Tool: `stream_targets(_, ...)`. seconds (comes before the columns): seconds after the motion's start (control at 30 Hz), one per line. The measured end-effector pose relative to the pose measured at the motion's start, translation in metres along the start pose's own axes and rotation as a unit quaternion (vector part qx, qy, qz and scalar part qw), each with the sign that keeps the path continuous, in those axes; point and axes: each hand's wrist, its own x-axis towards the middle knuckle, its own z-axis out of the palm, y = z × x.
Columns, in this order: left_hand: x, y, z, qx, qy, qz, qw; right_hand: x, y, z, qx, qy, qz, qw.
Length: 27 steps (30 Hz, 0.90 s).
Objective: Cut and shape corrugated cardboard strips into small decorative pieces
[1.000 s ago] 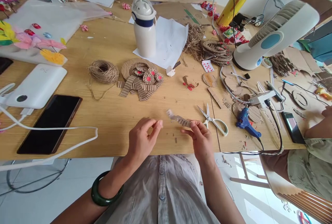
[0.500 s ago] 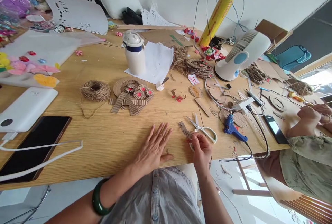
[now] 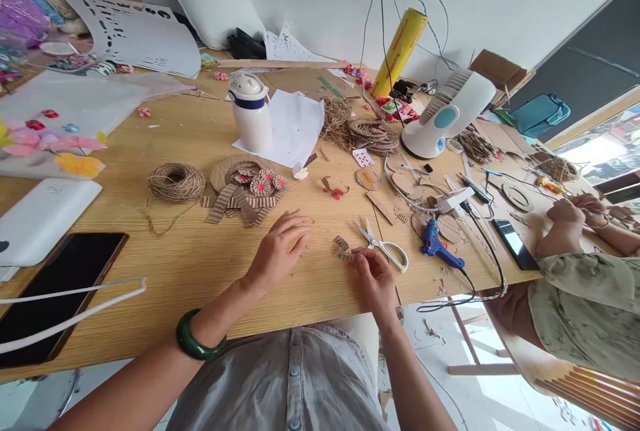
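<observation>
My right hand (image 3: pixel 376 279) pinches one end of a short strip of corrugated cardboard (image 3: pixel 342 246) near the front of the table. Just beyond the fingers lie white-handled scissors (image 3: pixel 383 244), their blades apart. My left hand (image 3: pixel 278 251) hovers over the wood with its fingers stretched out, holding nothing. Beyond it sits a cardboard wreath (image 3: pixel 220 174) decorated with coiled cardboard flowers (image 3: pixel 261 184) with red centres and pleated ribbon strips. A coil of jute twine (image 3: pixel 176 182) rests left of the wreath.
A blue glue gun (image 3: pixel 440 244) with its cable lies right of the scissors. A white bottle (image 3: pixel 253 121) and a white fan (image 3: pixel 450 111) stand farther back. Phones and a power bank (image 3: pixel 47 218) flank the workspace. Another person's hands (image 3: pixel 575 218) work at the far right.
My left hand has lifted from lying flat on the table and turned, shifting slightly left. My right hand keeps the cardboard strip, now more bent. The whole view has shifted a little.
</observation>
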Motion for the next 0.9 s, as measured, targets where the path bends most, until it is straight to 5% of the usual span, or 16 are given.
stream_targets(0.2, 0.007, 0.01, -0.003, -0.1, -0.033, -0.072, 0.992, 0.035, -0.011, 0.0, 0.073, 0.058, 0.04, 0.995)
stream_targets(0.5, 0.037, 0.001, -0.005, -0.303, -0.091, -0.204, 0.926, 0.073, -0.047, 0.052, 0.152, -0.206, 0.075, 0.964)
stream_targets(0.7, 0.036, -0.028, -0.005, -0.341, -0.078, -0.288, 0.892, 0.108, -0.041, 0.087, 0.151, -0.242, 0.065, 0.956)
stream_targets(0.9, 0.043, -0.035, -0.003, -0.39, -0.029, -0.323, 0.862, 0.114, -0.021, 0.102, 0.142, -0.303, 0.075, 0.939)
